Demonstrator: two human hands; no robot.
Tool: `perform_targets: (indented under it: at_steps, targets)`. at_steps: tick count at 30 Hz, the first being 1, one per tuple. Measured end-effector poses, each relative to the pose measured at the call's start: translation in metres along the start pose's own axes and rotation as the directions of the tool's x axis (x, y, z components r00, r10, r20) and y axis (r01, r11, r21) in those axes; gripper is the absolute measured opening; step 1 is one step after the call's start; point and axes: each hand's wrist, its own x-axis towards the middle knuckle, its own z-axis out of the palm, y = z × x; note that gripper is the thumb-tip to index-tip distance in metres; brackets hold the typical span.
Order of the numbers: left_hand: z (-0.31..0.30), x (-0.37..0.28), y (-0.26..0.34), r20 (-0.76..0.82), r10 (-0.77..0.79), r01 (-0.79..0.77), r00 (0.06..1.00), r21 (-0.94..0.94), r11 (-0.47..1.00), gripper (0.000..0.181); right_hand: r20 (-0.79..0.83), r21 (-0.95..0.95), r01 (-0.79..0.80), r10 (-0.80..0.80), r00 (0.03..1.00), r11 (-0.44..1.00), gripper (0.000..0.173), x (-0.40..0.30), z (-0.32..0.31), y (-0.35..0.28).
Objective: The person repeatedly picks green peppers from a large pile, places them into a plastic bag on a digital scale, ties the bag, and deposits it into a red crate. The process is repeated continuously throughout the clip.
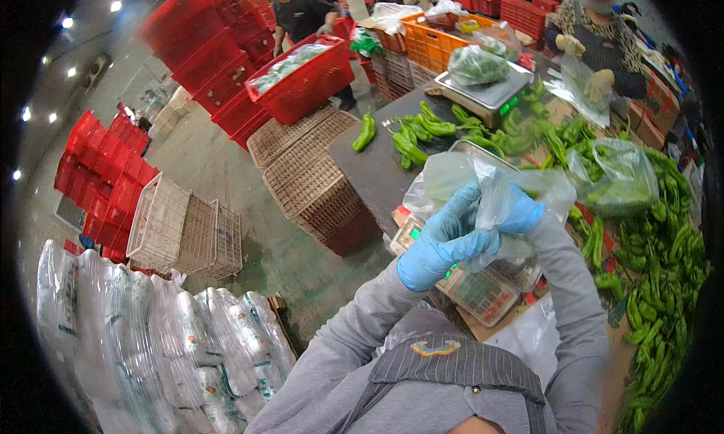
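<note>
Both my hands wear blue gloves and hold a clear plastic bag [495, 193] in front of my chest. My left hand [449, 236] pinches the bag between thumb and fingers. My right hand [517, 210] is on the bag's other side, its fingers partly hidden by the plastic. Below them sits a digital scale [481, 295] with a keypad and green lit digits. To my right, a filled plastic bag [619, 179] of green peppers rests on a large heap of loose green peppers [650, 281]. More green peppers [421, 131] lie on the dark tabletop [362, 157].
A second scale [483, 89] carries a bagged portion of peppers [478, 65]. Across the table a gloved co-worker [599, 49] holds a plastic bag. Another person [302, 15] handles a red crate [302, 80]. Beige crates [311, 168] and wrapped plastic rolls [169, 343] stand at left.
</note>
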Motion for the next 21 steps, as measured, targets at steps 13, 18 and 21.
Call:
perform_targets:
  at_steps: [13, 18, 21]
  targets:
    - [-0.078, 0.018, -0.008, -0.152, 0.289, -0.321, 0.945, -0.274, 0.906, 0.057, -0.074, -0.396, -0.331, 0.329, 0.941, 0.857, 0.043, -0.122, -0.067, -0.012]
    - [-0.055, 0.001, -0.005, -0.242, 0.204, -0.163, 0.949, 0.178, 0.970, 0.066, -0.664, 0.379, -0.030, 0.295, 0.687, 0.925, 0.033, -0.237, -0.098, -0.011]
    - [-0.063, -0.003, -0.012, -0.239, 0.174, -0.110, 0.955, 0.256, 0.960, 0.066, -0.859, 0.106, -0.683, 0.413, 0.303, 0.723, 0.034, -0.350, -0.097, 0.094]
